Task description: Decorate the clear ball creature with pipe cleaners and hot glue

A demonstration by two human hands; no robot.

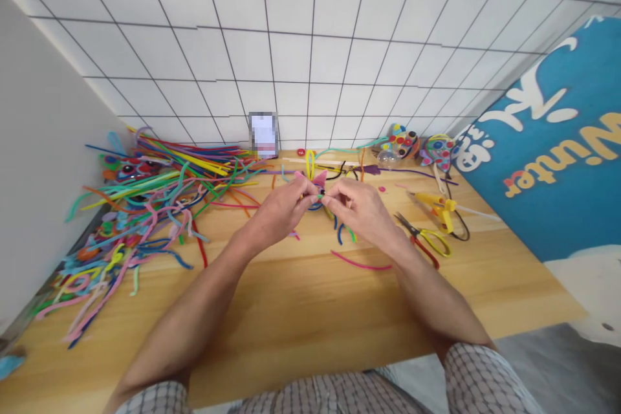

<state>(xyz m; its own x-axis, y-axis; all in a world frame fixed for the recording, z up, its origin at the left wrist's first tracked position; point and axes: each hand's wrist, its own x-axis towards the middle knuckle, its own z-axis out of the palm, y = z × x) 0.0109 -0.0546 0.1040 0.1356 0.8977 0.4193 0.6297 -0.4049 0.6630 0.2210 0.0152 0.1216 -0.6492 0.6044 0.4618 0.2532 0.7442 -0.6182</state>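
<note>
Both my hands meet over the middle of the wooden table [301, 310]. My left hand [279, 210] and my right hand [361, 207] each pinch a small pipe-cleaner figure [317, 182] that has pink ear-like loops on top and dark, green and blue strands below. The fingertips of both hands are closed on it, almost touching each other. Short blue and green pipe-cleaner pieces [342, 231] lie just under my right hand. A loose pink pipe cleaner [361, 264] lies on the table near my right wrist.
A big heap of coloured pipe cleaners [155, 207] fills the left side. Scissors with yellow and red handles [427, 239] and a yellow glue gun [439, 207] lie to the right. Finished colourful craft pieces [417, 145] stand at the back by the tiled wall, with a blue poster [557, 142] at right.
</note>
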